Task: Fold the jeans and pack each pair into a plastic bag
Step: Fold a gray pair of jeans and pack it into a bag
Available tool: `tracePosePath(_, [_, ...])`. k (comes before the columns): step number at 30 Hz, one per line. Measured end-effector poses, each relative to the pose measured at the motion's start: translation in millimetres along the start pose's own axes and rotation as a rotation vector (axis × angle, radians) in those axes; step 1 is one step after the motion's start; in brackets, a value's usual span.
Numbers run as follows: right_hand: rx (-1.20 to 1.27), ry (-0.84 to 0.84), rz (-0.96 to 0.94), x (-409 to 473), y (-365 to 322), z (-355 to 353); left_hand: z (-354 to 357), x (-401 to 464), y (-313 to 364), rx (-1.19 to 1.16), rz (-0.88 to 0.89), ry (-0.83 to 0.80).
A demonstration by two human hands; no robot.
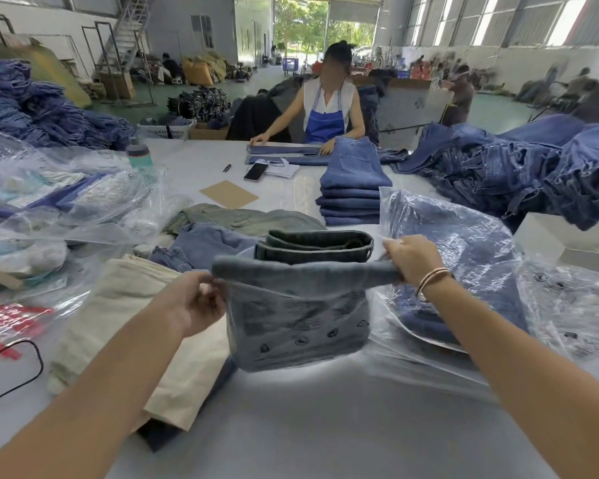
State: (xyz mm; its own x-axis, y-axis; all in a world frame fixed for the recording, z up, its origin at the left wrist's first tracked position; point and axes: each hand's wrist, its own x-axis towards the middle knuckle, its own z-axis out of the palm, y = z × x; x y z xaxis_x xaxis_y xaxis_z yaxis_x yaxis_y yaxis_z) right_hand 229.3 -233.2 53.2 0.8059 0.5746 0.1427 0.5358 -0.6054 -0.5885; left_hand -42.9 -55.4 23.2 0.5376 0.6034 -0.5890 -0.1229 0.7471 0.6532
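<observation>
Both forearms reach fwd over grey table (325, 426). Left hand (196, 305) and right hand (408, 259) each pinch the mouth of a clear, crinkly plastic bag (298, 326) w/ folded grey jeans (315, 248) standing upright inside, table centre.

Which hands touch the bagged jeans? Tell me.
Touching, both: the head view shows the left hand and right hand pinching the top corners of the bagged jeans.
</observation>
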Motion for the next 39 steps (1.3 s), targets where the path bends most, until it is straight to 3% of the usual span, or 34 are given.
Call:
tracePosePath(3, [-0.157,-0.013,-0.011,8,0,-14,13,-1,12,-0.12,0.008,0.003])
tracePosePath(7, [-0.289,-0.038,0.027,18,-11,-37,28,-10,23,-0.11,0.034,-0.021])
tracePosePath(9, [-0.033,0.0,0.05,24,-19,-48,37,-21,39,-0.167,0.074,-0.064])
tracePosePath(12, [0.622,0.009,0.183,30,-29,-70,54,-36,73,-0.282,0.181,-0.18])
tracePosePath(15, [0.956,-0.074,0.276,26,-31,-82,65,-44,84,-0.135,0.246,-0.221])
tracePosePath(17, [1.015,-0.13,0.307,23,-25,-80,62,-39,81,0.063,0.273,-0.158])
tracePosePath(22, [0.599,-0.145,0.289,16,-5,-56,42,-10,56,0.193,0.254,0.054])
tracePosePath(25, [0.707,-0.18,0.361,15,-1,-48,37,1,43,0.2,0.401,0.106])
tracePosePath(28, [0.894,-0.24,0.462,15,0,-46,29,1,41,0.244,0.462,-0.039])
tracePosePath(32, [1.134,-0.258,0.516,14,2,-39,10,1,40,0.482,0.527,-0.19])
tracePosePath(35, [1.27,-0.218,0.541,14,0,-33,-1,1,37,0.657,0.657,-0.126])
tracePosePath(39, [1.405,-0.126,0.568,14,-3,-23,-4,3,34,0.683,0.713,-0.056])
